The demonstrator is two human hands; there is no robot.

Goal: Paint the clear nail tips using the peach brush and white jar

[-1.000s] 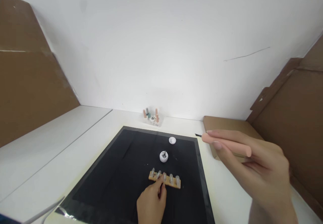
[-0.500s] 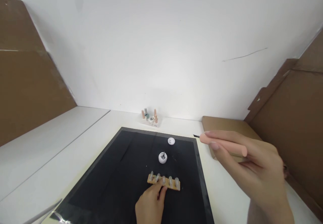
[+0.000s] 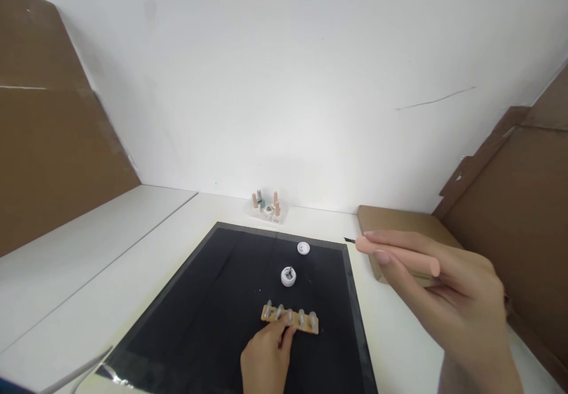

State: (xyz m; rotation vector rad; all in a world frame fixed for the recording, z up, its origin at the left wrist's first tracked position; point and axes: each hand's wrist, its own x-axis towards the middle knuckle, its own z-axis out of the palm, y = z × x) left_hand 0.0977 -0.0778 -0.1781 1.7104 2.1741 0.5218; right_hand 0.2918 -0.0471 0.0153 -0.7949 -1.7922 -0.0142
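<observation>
In my right hand (image 3: 448, 299) is a nail polish brush (image 3: 394, 255) with a thick pink handle. Its dark bristle tip points left, raised in the air. My left hand (image 3: 266, 355) pinches the near edge of a tan strip (image 3: 296, 323) lying on the black mat. Along that strip stand several clear false nail tips (image 3: 302, 318), some partly covered by my fingers. Beyond the strip sits a small white open jar (image 3: 288, 276) with something greyish inside. Its round white lid (image 3: 303, 248) lies farther back on the mat.
A clear tray (image 3: 270, 213) with several pink-capped and grey-capped bottles stands by the white wall. Under my work lies the black mat (image 3: 213, 305) on a white table. A cardboard box (image 3: 390, 219) is at back right, and cardboard panels (image 3: 57, 128) rise at both sides.
The whole view has shifted slightly, so everything appears a little farther right. Both hands keep the same grips on the brush and the strip.
</observation>
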